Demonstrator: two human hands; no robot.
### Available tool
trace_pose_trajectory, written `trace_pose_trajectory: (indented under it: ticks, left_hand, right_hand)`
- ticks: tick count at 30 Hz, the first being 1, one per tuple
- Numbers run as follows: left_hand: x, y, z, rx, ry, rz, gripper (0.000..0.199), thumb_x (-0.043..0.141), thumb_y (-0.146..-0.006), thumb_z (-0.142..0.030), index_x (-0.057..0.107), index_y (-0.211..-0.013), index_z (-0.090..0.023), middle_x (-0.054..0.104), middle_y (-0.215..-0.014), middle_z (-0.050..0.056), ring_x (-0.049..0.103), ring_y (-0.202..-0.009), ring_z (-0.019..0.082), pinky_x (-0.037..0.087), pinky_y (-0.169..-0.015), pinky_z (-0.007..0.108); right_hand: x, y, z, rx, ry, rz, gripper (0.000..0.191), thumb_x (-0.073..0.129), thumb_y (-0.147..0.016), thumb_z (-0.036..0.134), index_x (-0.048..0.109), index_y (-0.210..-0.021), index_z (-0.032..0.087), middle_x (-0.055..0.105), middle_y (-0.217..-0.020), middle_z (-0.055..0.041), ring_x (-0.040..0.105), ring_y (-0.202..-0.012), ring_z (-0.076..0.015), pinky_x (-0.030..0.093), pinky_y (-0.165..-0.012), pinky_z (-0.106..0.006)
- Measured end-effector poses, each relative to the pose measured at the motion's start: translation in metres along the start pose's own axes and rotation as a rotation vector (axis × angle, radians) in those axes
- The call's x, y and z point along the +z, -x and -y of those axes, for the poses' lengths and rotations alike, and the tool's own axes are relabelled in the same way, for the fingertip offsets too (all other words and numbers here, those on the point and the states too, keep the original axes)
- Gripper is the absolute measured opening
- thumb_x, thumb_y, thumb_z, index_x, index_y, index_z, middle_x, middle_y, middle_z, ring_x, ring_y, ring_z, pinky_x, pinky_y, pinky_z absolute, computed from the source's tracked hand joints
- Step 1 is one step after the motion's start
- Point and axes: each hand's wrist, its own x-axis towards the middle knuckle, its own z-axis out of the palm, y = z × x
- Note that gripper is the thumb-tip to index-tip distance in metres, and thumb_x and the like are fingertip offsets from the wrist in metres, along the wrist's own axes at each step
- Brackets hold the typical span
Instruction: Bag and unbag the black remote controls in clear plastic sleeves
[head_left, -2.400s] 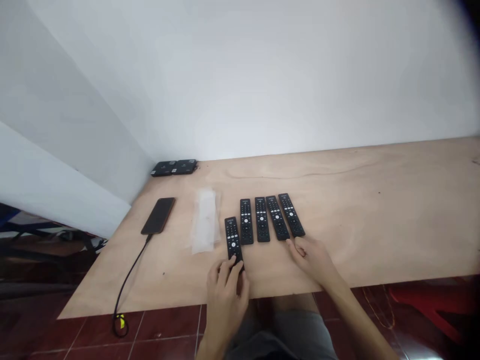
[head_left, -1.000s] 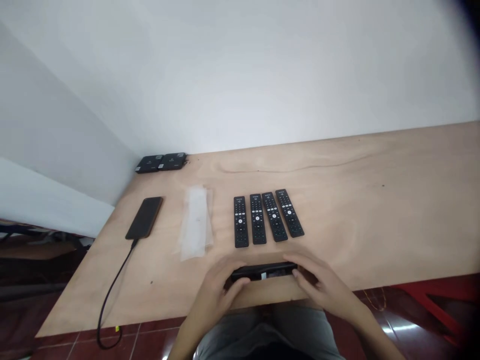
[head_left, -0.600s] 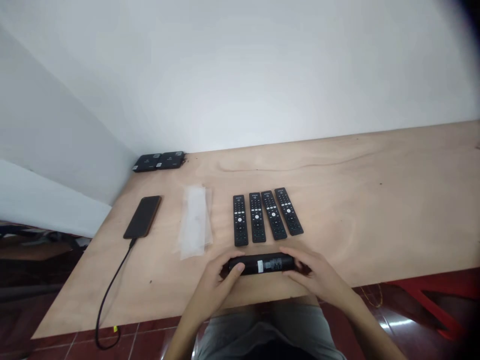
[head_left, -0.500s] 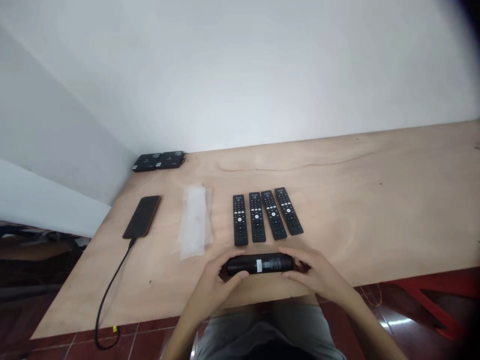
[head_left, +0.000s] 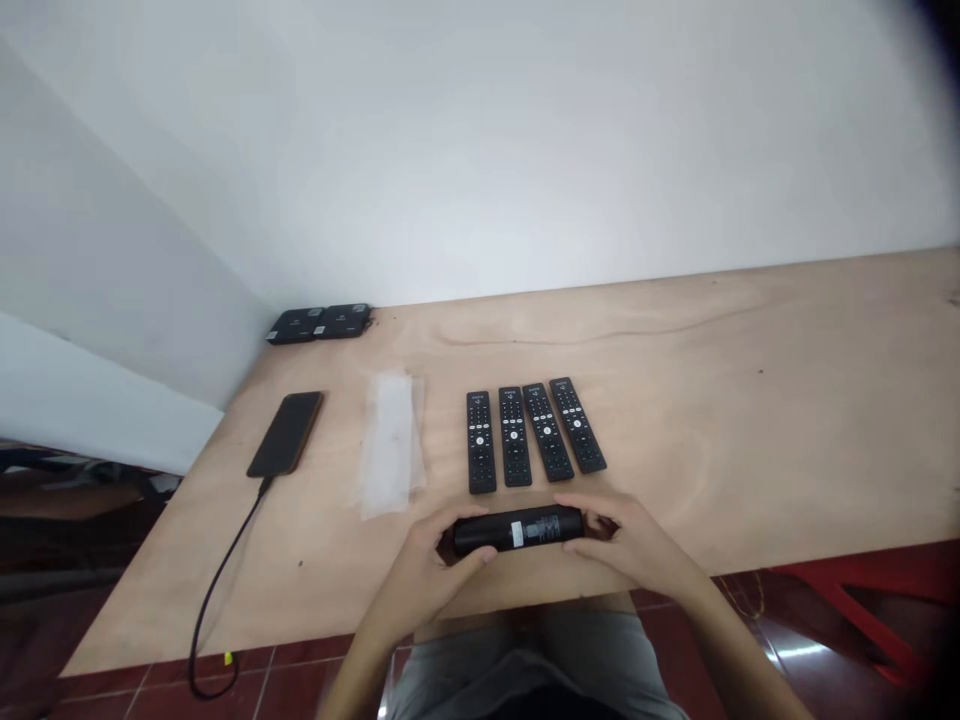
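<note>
A black remote control [head_left: 495,532] lies crosswise between my hands near the table's front edge, its labelled back facing up. My left hand [head_left: 433,555] grips its left end, thumb on the near side and fingers on the far side. At the other end, my right hand [head_left: 626,540] pinches it the same way. Just beyond stand several more black remotes in a row, button side up; the leftmost remote [head_left: 481,465] is upright to my view, and the rightmost remote [head_left: 589,450] slants.
Thin translucent plastic sleeves [head_left: 391,440] lie left of the remotes. Farther left is a phone [head_left: 286,433] with a black cable [head_left: 219,570] hanging over the table edge. Two black boxes [head_left: 345,321] sit by the wall at the back left of the wooden table [head_left: 750,430].
Almost nothing differs. Both hands keep their hold on the remote, which has tilted very slightly, and the view has shifted a little.
</note>
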Motion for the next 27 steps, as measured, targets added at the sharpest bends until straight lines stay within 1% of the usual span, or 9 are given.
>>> trace_pose_trajectory:
  ticks: [4, 13, 14, 16, 18, 19, 20, 23, 27]
  left_hand:
    - [0.001, 0.0, -0.001, 0.018, -0.009, -0.002, 0.035, 0.085, -0.09, -0.035, 0.083, -0.123, -0.024, 0.086, -0.12, 0.009, 0.08, -0.111, 0.032, 0.064, -0.105, 0.047]
    - [0.005, -0.001, 0.002, -0.005, 0.042, -0.019, 0.035, 0.085, -0.092, -0.037, 0.083, -0.125, -0.025, 0.085, -0.128, 0.009, 0.079, -0.122, 0.033, 0.062, -0.11, 0.047]
    - [0.007, -0.002, 0.002, -0.018, 0.058, -0.029, 0.035, 0.084, -0.093, -0.038, 0.084, -0.125, -0.024, 0.085, -0.129, 0.009, 0.079, -0.123, 0.033, 0.062, -0.111, 0.047]
    - [0.01, -0.003, 0.002, -0.046, 0.09, -0.06, 0.034, 0.081, -0.096, -0.041, 0.084, -0.124, -0.023, 0.085, -0.129, 0.01, 0.079, -0.123, 0.033, 0.062, -0.11, 0.047]
    - [0.013, -0.005, 0.001, -0.066, 0.113, -0.084, 0.033, 0.078, -0.098, -0.044, 0.084, -0.122, -0.023, 0.085, -0.126, 0.01, 0.08, -0.121, 0.033, 0.063, -0.109, 0.047]
    - [0.014, -0.006, 0.0, -0.072, 0.12, -0.091, 0.033, 0.078, -0.099, -0.045, 0.084, -0.121, -0.022, 0.086, -0.125, 0.01, 0.08, -0.12, 0.033, 0.063, -0.108, 0.046]
    - [0.015, -0.007, -0.001, -0.075, 0.124, -0.096, 0.033, 0.077, -0.099, -0.046, 0.084, -0.12, -0.022, 0.086, -0.123, 0.01, 0.08, -0.118, 0.032, 0.064, -0.107, 0.045]
    - [0.014, -0.008, -0.006, -0.076, 0.124, -0.106, 0.032, 0.077, -0.099, -0.047, 0.084, -0.118, -0.022, 0.086, -0.12, 0.009, 0.08, -0.116, 0.032, 0.064, -0.104, 0.043]
    - [0.018, -0.008, -0.011, -0.077, 0.124, -0.136, 0.033, 0.073, -0.102, -0.049, 0.085, -0.117, -0.022, 0.086, -0.118, 0.009, 0.08, -0.115, 0.031, 0.064, -0.103, 0.043]
  right_hand:
    - [-0.003, -0.002, 0.0, -0.034, -0.003, 0.013, 0.053, 0.086, -0.094, 0.047, 0.079, -0.144, 0.031, 0.065, -0.076, 0.0026, 0.058, -0.068, -0.0191, 0.056, -0.065, -0.031]
    - [-0.003, -0.001, -0.002, -0.068, 0.016, 0.018, 0.053, 0.086, -0.096, 0.041, 0.076, -0.147, 0.032, 0.064, -0.076, 0.0036, 0.06, -0.067, -0.0192, 0.058, -0.066, -0.031]
    - [-0.001, -0.001, 0.0, -0.09, 0.03, 0.011, 0.054, 0.085, -0.097, 0.041, 0.075, -0.149, 0.032, 0.067, -0.079, 0.0024, 0.062, -0.069, -0.0198, 0.059, -0.068, -0.032]
    - [0.002, -0.002, 0.004, -0.16, 0.061, -0.025, 0.055, 0.083, -0.1, 0.041, 0.071, -0.152, 0.032, 0.077, -0.101, -0.0037, 0.07, -0.084, -0.0236, 0.064, -0.078, -0.036]
    - [0.005, -0.005, 0.009, -0.231, 0.086, -0.072, 0.055, 0.081, -0.102, 0.042, 0.068, -0.155, 0.032, 0.077, -0.127, -0.0099, 0.074, -0.107, -0.0288, 0.065, -0.092, -0.041]
    - [0.006, -0.007, 0.011, -0.252, 0.096, -0.085, 0.055, 0.08, -0.103, 0.042, 0.067, -0.155, 0.032, 0.076, -0.134, -0.0113, 0.074, -0.114, -0.0302, 0.065, -0.096, -0.043]
    - [0.006, -0.009, 0.013, -0.261, 0.104, -0.087, 0.054, 0.079, -0.104, 0.042, 0.066, -0.155, 0.032, 0.075, -0.135, -0.0117, 0.073, -0.116, -0.0306, 0.065, -0.096, -0.042]
    - [0.005, -0.015, 0.017, -0.261, 0.143, -0.054, 0.05, 0.079, -0.105, 0.043, 0.068, -0.152, 0.032, 0.077, -0.123, -0.0098, 0.075, -0.107, -0.0283, 0.066, -0.09, -0.04]
    - [0.001, -0.017, 0.017, -0.292, 0.216, -0.029, 0.044, 0.082, -0.103, 0.043, 0.072, -0.142, 0.028, 0.078, -0.119, -0.0098, 0.075, -0.105, -0.029, 0.065, -0.095, -0.042]
